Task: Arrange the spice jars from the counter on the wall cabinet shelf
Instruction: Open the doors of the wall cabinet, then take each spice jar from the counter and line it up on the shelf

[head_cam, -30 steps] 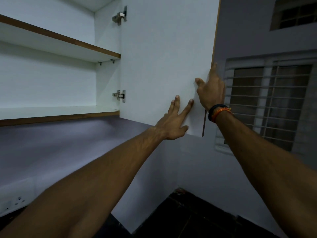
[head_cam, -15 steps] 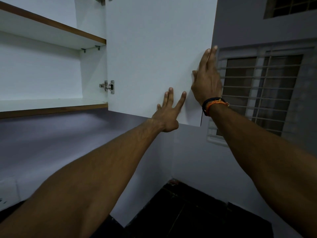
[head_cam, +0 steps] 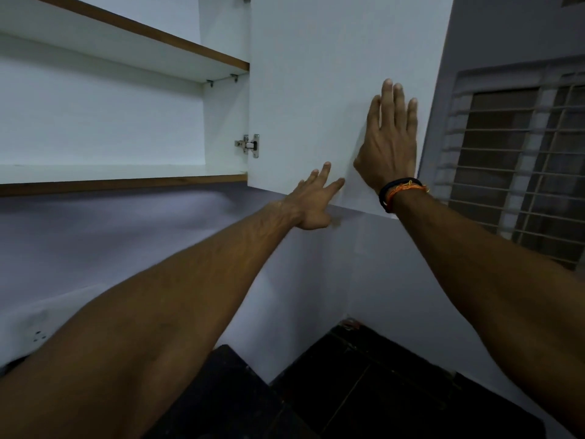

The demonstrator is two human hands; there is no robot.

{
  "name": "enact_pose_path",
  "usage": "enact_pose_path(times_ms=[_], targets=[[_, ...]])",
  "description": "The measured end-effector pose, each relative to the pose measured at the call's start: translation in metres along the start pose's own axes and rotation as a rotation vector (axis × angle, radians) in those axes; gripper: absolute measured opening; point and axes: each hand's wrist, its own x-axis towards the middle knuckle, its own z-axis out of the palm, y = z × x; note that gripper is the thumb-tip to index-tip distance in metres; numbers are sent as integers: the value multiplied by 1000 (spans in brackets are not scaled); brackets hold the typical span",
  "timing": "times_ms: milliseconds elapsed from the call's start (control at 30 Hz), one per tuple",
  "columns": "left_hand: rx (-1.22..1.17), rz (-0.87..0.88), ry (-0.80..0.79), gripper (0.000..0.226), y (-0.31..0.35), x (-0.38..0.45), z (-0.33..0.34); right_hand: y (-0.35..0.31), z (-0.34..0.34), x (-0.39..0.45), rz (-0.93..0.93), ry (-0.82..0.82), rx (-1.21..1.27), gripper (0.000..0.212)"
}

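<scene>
The white wall cabinet stands open, its door (head_cam: 316, 74) swung out to the right. My right hand (head_cam: 387, 144) lies flat on the inner face of the door, fingers straight and pointing up. My left hand (head_cam: 313, 201) reaches to the door's lower edge with fingers spread and touches it. The lower shelf (head_cam: 120, 172) and the upper shelf (head_cam: 126, 49) are white with brown front edges and bare in the part I see. No spice jar is in view.
A metal hinge (head_cam: 248, 145) joins the door to the cabinet side. A barred window (head_cam: 519, 166) is on the right wall. The dark counter (head_cam: 364, 391) lies below in the corner. A wall socket (head_cam: 38, 335) is at lower left.
My right hand slid from the door's right edge onto its inner face and flattened. My left hand dropped toward the door's bottom edge. The view shifted right and down.
</scene>
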Motion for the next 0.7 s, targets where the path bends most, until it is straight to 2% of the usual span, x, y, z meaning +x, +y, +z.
enact_pose_path(times_ms=[300, 700], targets=[[79, -246, -20, 84, -94, -100, -20, -119, 9, -16, -196, -90, 361, 69], [46, -714, -36, 84, -180, -285, -8, -327, 5, -97, -399, -285, 788, 64]])
